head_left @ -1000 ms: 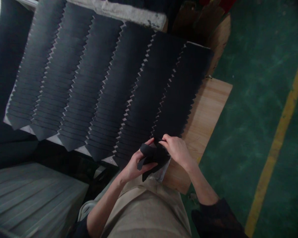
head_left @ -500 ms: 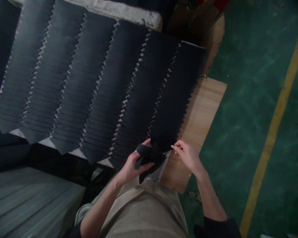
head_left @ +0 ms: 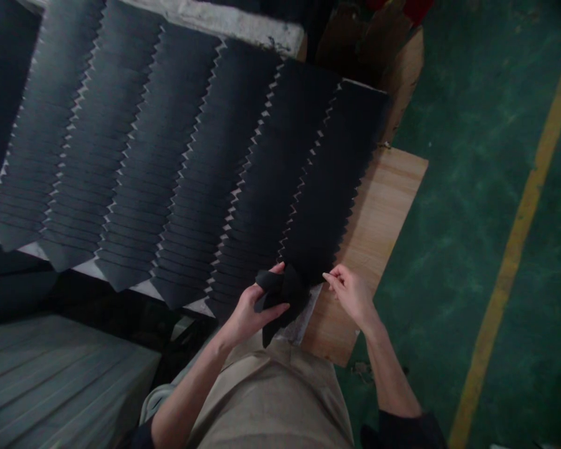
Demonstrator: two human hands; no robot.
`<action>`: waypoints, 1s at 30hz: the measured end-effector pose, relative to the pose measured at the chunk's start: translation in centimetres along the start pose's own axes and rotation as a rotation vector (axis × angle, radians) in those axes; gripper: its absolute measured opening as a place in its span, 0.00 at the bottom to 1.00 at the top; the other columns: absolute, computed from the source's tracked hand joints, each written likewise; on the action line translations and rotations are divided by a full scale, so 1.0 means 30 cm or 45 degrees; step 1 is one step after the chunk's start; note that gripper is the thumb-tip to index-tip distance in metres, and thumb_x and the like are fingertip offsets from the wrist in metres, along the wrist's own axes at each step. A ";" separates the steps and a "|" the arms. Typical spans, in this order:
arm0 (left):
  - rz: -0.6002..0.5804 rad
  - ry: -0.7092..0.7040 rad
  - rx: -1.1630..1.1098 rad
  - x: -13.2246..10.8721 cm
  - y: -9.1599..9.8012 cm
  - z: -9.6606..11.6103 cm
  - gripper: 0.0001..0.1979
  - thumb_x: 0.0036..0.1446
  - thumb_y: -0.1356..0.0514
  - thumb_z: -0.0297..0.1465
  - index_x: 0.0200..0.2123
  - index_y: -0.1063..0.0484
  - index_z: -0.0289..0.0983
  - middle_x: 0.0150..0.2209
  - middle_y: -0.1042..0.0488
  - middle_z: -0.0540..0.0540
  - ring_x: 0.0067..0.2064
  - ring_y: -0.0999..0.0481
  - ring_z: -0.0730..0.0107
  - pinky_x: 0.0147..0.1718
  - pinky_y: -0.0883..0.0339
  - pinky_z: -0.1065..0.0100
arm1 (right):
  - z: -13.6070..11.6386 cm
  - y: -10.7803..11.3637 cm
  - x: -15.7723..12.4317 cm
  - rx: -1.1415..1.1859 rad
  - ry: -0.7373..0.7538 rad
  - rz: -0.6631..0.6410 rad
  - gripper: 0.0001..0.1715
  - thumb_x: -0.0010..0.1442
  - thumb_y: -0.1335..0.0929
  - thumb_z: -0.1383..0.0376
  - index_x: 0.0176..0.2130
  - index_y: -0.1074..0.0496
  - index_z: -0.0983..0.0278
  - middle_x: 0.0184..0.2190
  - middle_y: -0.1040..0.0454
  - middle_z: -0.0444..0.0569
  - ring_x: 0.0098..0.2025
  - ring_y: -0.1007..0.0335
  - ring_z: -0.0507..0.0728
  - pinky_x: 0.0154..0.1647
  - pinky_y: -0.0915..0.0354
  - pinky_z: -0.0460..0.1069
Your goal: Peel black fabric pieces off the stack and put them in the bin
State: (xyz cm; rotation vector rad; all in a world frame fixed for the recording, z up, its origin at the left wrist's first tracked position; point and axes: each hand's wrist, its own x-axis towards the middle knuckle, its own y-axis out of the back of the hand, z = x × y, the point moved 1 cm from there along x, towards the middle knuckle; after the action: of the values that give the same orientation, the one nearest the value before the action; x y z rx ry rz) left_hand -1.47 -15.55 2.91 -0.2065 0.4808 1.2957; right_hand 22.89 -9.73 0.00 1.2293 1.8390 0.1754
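My left hand (head_left: pixel 250 308) is closed around a small bundle of black fabric pieces (head_left: pixel 280 293) at the near edge of the wooden board (head_left: pixel 378 212). My right hand (head_left: pixel 350 293) sits just to the right, thumb and forefinger pinched at the near corner of the rightmost row of black pieces (head_left: pixel 327 187). Several rows of overlapping pointed black pieces (head_left: pixel 168 156) cover the board in slanting columns.
The board's bare wood shows on the right side. A green floor (head_left: pixel 472 187) with a yellow line (head_left: pixel 514 249) lies to the right. A grey slatted surface (head_left: pixel 51 380) is at the lower left. A pale concrete ledge (head_left: pixel 243 25) runs along the far side.
My right hand has moved from the bundle in my left hand out to the right, to the near corner of the rightmost row. The left hand has kept its hold.
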 end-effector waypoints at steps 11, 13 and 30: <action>0.034 0.027 -0.066 0.006 -0.004 -0.008 0.29 0.56 0.35 0.33 0.61 0.35 0.40 0.65 0.39 0.45 0.65 0.40 0.54 0.67 0.51 0.54 | 0.015 -0.013 0.014 -0.044 -0.009 0.016 0.17 0.62 0.36 0.51 0.29 0.34 0.59 0.20 0.28 0.40 0.22 0.32 0.51 0.25 0.43 0.45; 0.054 0.033 -0.076 0.009 -0.006 -0.009 0.30 0.56 0.35 0.33 0.61 0.36 0.40 0.64 0.37 0.45 0.64 0.38 0.55 0.66 0.50 0.55 | 0.014 -0.017 0.017 -0.070 -0.014 0.023 0.17 0.62 0.36 0.51 0.29 0.34 0.59 0.20 0.28 0.40 0.22 0.32 0.51 0.24 0.44 0.45; 0.129 0.444 -0.710 -0.058 -0.034 0.000 0.23 0.49 0.30 0.38 0.47 0.25 0.34 0.46 0.21 0.41 0.45 0.22 0.56 0.47 0.27 0.60 | -0.165 -0.063 -0.210 -0.115 0.569 0.118 0.19 0.58 0.28 0.58 0.48 0.32 0.58 0.48 0.29 0.49 0.52 0.34 0.60 0.53 0.38 0.54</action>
State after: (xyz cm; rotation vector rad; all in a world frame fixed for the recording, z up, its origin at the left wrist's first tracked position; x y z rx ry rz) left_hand -0.82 -17.35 3.57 -0.8936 0.4161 1.4793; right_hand 18.69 -14.03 5.62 1.2856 2.1226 0.6203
